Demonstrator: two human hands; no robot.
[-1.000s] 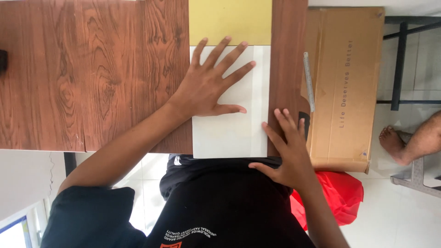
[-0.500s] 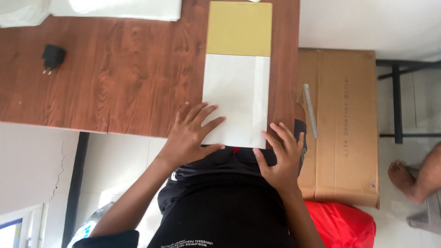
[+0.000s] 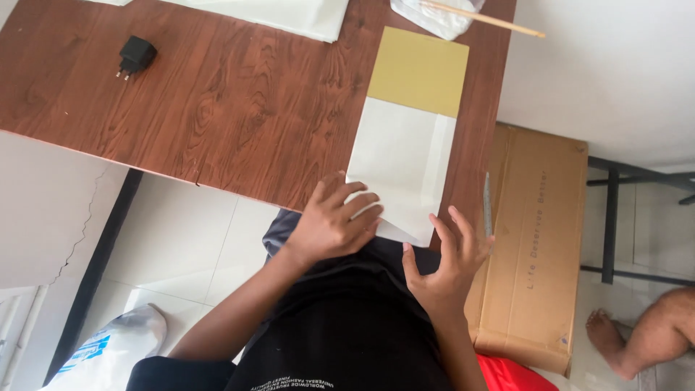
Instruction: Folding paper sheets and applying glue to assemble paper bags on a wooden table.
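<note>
Paper (image 3: 402, 163) lies on the wooden table (image 3: 217, 108), a long cream sheet with a mustard-yellow part at its far end, and its long axis runs from the near table edge away to the far side, tilted a little to the right. Going from the left: a black plug adapter (image 3: 135, 55) sits on the far left of the table, well apart from the sheet, and another pale sheet (image 3: 289, 16) is cut off by the top border. The left hand (image 3: 331, 223) rests with spread, slightly bent fingers on the near left corner of the paper, where the corner seems folded over; it presses flat and grips nothing. The right hand (image 3: 447, 262) is open with fingers apart, just beside the near right corner, at the table edge; I cannot tell if its fingertips touch the sheet. So the paper extends away from both hands, and the left one is the nearer. To the right stands a cardboard box (image 3: 536, 239) on the floor, with a thin grey pen-like thing (image 3: 487, 204) near it, hard to make out. At the far right another person's bare foot (image 3: 615, 340) shows. A thin wooden stick (image 3: 481, 19) on clear plastic is partly cut off at the top
</note>
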